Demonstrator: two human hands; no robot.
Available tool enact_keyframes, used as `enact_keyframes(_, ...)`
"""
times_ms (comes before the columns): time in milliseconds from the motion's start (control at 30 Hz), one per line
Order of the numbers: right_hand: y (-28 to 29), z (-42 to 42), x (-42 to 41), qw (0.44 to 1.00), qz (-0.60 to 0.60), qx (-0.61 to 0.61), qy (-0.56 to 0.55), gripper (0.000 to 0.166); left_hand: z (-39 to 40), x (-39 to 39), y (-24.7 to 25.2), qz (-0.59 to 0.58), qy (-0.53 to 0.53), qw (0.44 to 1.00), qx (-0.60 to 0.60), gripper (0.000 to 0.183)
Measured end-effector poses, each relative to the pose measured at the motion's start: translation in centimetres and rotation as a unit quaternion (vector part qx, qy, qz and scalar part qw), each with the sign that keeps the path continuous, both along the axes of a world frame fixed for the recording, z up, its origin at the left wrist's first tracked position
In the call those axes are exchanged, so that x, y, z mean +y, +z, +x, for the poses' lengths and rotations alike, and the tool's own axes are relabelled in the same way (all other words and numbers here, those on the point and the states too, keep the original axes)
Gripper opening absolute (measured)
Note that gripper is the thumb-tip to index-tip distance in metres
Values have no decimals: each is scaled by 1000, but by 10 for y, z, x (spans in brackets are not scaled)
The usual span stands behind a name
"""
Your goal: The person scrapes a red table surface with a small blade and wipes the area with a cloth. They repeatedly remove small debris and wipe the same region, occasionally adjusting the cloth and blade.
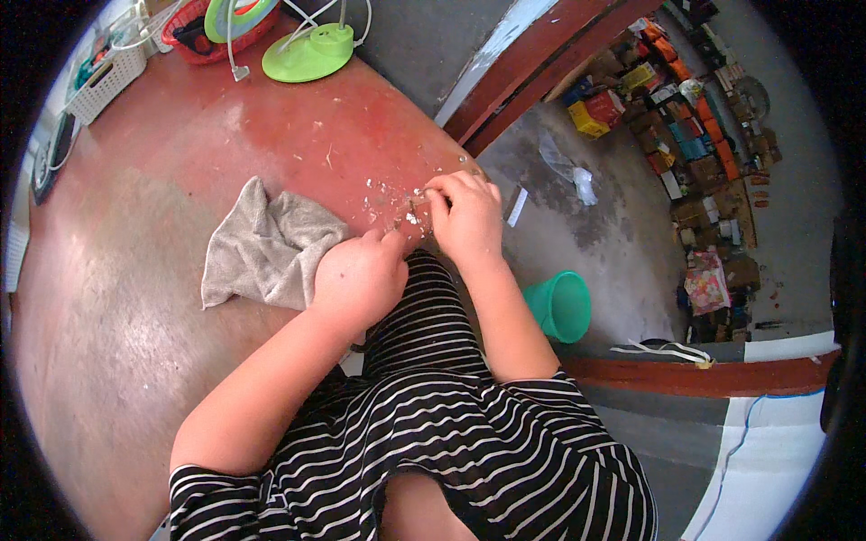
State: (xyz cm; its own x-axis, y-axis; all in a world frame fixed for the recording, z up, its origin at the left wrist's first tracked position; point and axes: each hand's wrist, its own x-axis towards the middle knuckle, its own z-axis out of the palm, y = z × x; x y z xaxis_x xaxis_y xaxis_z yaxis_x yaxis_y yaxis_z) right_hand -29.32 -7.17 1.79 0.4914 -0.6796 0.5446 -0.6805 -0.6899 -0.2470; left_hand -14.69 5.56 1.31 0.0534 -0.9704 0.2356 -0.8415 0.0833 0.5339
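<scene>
A small scatter of white and brown crumbs [411, 218] lies near the edge of a worn red tabletop [270, 128]. My left hand [362, 274] is curled at the near side of the crumbs, its fingertips low over them. Beside it, a crumpled grey-beige cloth [270, 247] lies partly behind the hand. My right hand [470, 213] is bent over the table's edge, thumb and fingers close together at the crumbs' right side. A small brownish bit shows between the two hands; whether either hand grips it is unclear.
A lime-green lamp base [308, 54], a red plastic basket [216, 40] and a white perforated basket [108, 81] stand at the far side. Down on the concrete floor is a green bucket [570, 308]. Beyond a dark red door frame [528, 74], boxes and packages [690, 142] are piled.
</scene>
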Motion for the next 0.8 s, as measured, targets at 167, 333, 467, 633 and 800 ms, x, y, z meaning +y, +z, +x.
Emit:
enact_keyframes(167,4,5,10,997,66,11,48,7,9,10,5,-7,-37,999,-1,11)
enact_keyframes(333,5,-1,0,1000,21,8,-20,7,8,9,7,19,-42,998,53,9)
enact_keyframes(467,4,3,2,1000,12,13,-15,7,8,9,8,26,-45,997,63,10)
enact_keyframes(633,7,9,12,999,-5,43,13,7,9,10,7,21,-45,997,57,12)
enact_keyframes(800,5,4,4,999,14,25,-21,7,8,9,7,24,-46,997,59,13)
